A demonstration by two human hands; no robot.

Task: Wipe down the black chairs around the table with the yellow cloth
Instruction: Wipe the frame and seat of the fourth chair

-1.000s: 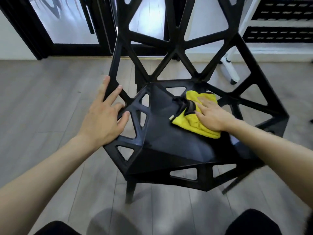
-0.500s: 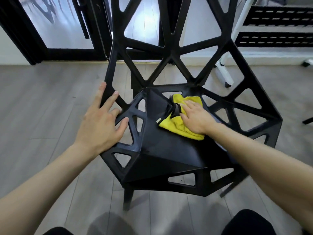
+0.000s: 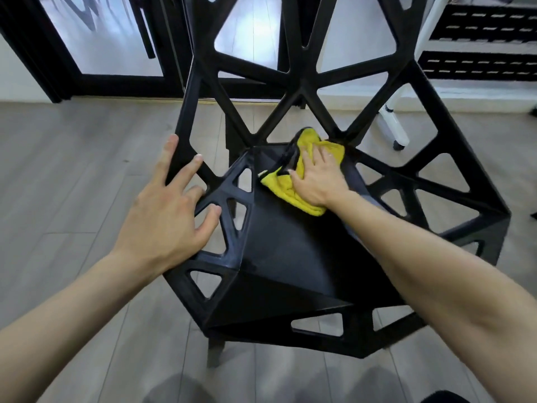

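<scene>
A black chair [image 3: 290,257] with a faceted seat and triangular cut-outs stands right in front of me on the wood floor. The yellow cloth [image 3: 290,187], with a dark trim along one edge, lies bunched at the back of the seat where it meets the backrest. My right hand [image 3: 316,178] presses flat on the cloth with straight fingers. My left hand [image 3: 165,219] rests with spread fingers on the chair's left side frame.
Behind the chair is a black-framed glass door [image 3: 110,39]. A white leg on a caster [image 3: 395,126] and black slatted shelves [image 3: 479,39] stand at the back right. Grey wood floor [image 3: 72,170] lies to the left.
My right hand has slid the cloth from the seat's middle right toward the back, up against the backrest. My left hand has stayed on the left frame.
</scene>
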